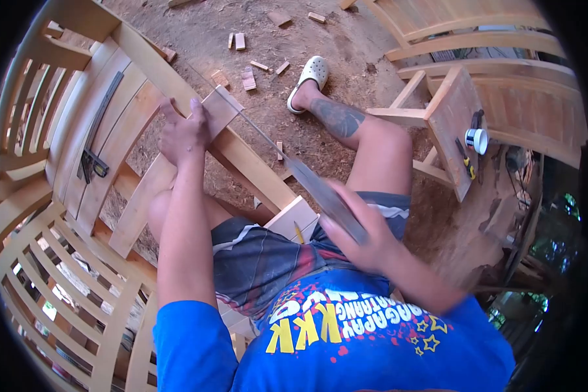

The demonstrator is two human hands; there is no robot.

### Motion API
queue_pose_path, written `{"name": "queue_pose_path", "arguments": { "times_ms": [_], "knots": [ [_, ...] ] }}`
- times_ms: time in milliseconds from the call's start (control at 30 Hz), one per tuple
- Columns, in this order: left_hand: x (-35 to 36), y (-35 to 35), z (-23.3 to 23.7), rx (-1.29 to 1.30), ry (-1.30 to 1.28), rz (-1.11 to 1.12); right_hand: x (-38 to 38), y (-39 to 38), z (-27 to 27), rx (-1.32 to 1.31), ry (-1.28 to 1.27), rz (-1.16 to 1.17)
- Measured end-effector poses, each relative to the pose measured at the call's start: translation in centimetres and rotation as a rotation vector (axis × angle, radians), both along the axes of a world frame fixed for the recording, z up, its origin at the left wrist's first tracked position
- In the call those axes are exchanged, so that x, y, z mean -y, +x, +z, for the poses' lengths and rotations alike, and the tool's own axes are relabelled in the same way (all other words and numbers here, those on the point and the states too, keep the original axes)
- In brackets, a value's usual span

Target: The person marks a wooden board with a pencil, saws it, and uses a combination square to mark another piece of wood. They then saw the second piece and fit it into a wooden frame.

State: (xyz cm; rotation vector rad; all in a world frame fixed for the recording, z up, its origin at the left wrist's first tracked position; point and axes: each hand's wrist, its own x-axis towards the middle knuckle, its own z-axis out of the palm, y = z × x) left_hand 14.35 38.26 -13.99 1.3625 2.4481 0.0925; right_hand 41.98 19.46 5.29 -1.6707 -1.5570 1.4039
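Note:
My right hand (359, 228) is closed around the handle end of a handsaw (320, 189), slightly blurred. Its thin blade, seen nearly edge-on, reaches up and left to a wooden board (222, 110), crossing near the board's far end. My left hand (186, 130) holds this board down on the long rail of a wooden bench (261, 170), thumb and a finger pointing forward. The board slants back past my left knee. A yellow pencil (298, 232) lies on a pale piece of wood (287, 219) between my thighs.
A metal square (98, 130) lies on the slatted seat at left. Slatted backrests (65, 294) surround my left side. Wood offcuts (249, 78) litter the dirt floor ahead. At right stands a stool (447, 130) with a white cup (476, 140) and yellow-handled tool (469, 168).

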Motion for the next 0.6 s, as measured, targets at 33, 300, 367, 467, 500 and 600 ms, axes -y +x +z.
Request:
{"name": "queue_pose_path", "arguments": {
  "times_ms": [33, 300, 367, 467, 500, 600],
  "knots": [
    [0.0, 0.1, -0.1, 0.014, 0.006, 0.003, -3.1, -1.6, -3.8, -0.026, 0.066, -0.006],
    [-0.4, 1.2, 2.2, 0.053, 0.008, 0.017, -12.1, -6.1, -6.5, -0.02, 0.033, 0.02],
    [0.0, 0.7, 1.6, 0.034, 0.035, 0.003, -4.6, -1.9, -3.3, -0.018, 0.044, -0.003],
    [0.0, 0.7, 1.6, 0.033, 0.002, 0.002, 4.1, 2.9, 3.4, 0.002, -0.074, -0.006],
    [0.1, 0.7, 1.4, 0.023, -0.016, 0.006, 5.1, 3.3, 5.8, 0.037, -0.164, -0.022],
    [-0.2, 0.4, 0.8, -0.006, -0.005, 0.002, 3.6, 2.7, 4.8, -0.01, -0.126, -0.003]
  ]
}}
